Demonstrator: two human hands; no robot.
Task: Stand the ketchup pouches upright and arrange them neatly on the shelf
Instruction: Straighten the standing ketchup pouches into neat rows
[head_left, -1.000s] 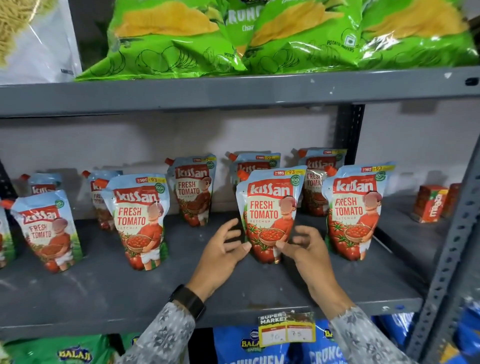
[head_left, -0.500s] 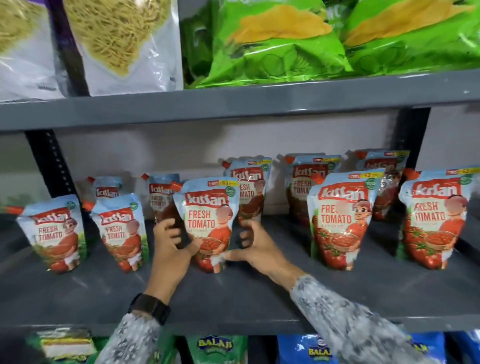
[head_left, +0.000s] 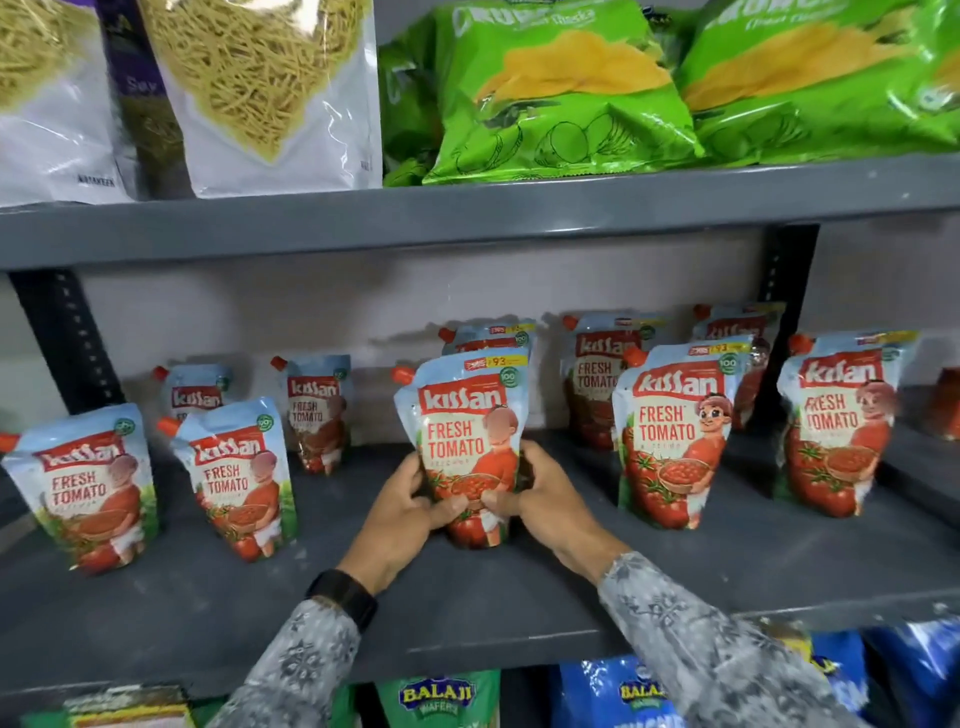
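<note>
The middle ketchup pouch (head_left: 467, 441) is now held tight at its lower part by both hands, where a moment ago the fingers were only just closing in on its sides. The left hand (head_left: 402, 506) is wrapped round its left edge and the right hand (head_left: 540, 499) round its right edge, with the thumbs pressed on the front. The pouch stands upright on the grey shelf (head_left: 519, 613), in the front row, between the front left pouch (head_left: 236, 478) and the front right pouch (head_left: 675, 436). More pouches can be seen standing behind. It seems this pouch is being set straight, so the front row is nearly made neat.
</note>
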